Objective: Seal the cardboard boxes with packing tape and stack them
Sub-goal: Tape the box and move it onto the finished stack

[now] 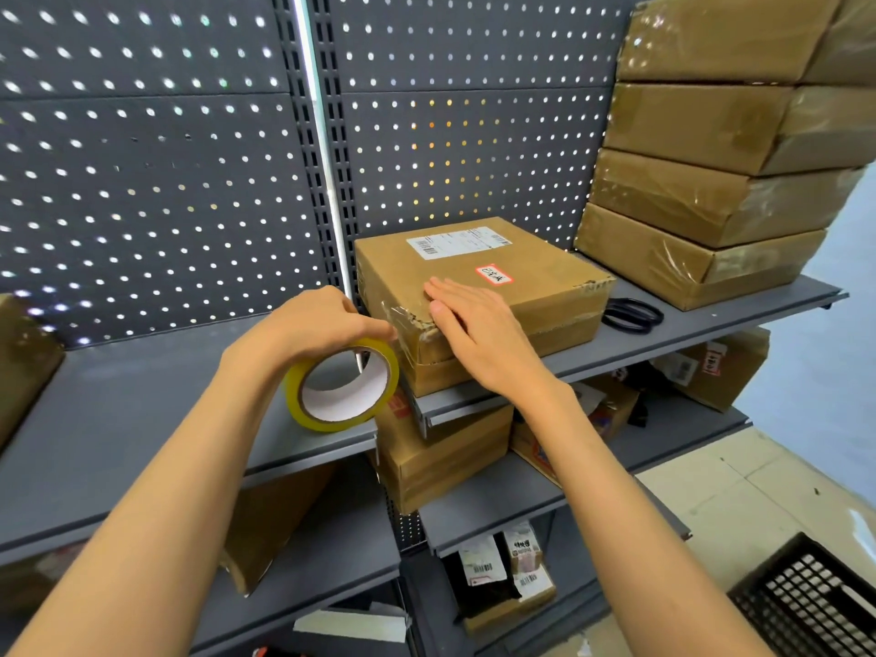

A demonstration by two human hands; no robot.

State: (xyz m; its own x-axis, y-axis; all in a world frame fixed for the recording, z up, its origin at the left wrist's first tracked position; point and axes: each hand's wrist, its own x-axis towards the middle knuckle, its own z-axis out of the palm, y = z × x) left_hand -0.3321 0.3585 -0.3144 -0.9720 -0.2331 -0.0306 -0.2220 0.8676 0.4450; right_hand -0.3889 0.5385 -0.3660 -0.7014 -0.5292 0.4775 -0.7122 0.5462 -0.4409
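Note:
A brown cardboard box [531, 267] with a white shipping label and a red-edged sticker sits on the grey shelf [142, 410]. My right hand [474, 334] lies flat on the box's near left corner, fingers straight, pressing clear tape onto the cardboard. My left hand [308, 324] grips a yellowish roll of packing tape [343, 386] just left of that corner; a strip of tape runs from the roll onto the box. A stack of several taped cardboard boxes [720, 182] stands on the shelf at the right.
Black scissors [633, 316] lie on the shelf between the box and the stack. A dark pegboard wall [166, 158] backs the shelves. Lower shelves hold more boxes [441, 457] and parcels. A black crate [815, 604] stands on the floor at lower right.

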